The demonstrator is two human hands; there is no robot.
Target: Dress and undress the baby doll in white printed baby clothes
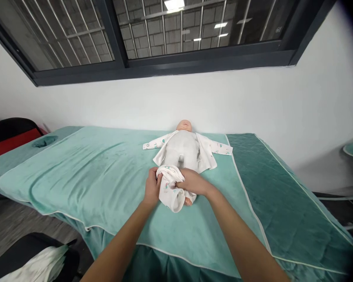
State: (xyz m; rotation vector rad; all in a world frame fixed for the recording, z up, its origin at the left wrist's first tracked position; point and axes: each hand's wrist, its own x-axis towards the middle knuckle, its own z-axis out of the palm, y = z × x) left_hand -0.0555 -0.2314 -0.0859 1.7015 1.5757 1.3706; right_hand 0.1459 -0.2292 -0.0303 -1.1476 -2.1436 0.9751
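A baby doll (182, 145) in a white body layer lies on its back with its legs toward me. Spread open around it is a patterned white baby jacket (207, 154), sleeves out to both sides. Bunched at the doll's lower legs are patterned white baby pants (173, 201). My left hand (153, 187) grips their left edge. On the other side, my right hand (194, 181) is closed on the fabric, its fingertips partly inside the folds. One bare foot (188, 201) of the doll shows beside the cloth; the other foot is hidden.
The doll rests on a light green blanket (106, 168) over a bed, with a darker green cover (282, 196) at the right. A white wall (120, 103) and a barred window (170, 31) stand behind. At lower left, white cloth (38, 264) lies on a black chair (26, 244).
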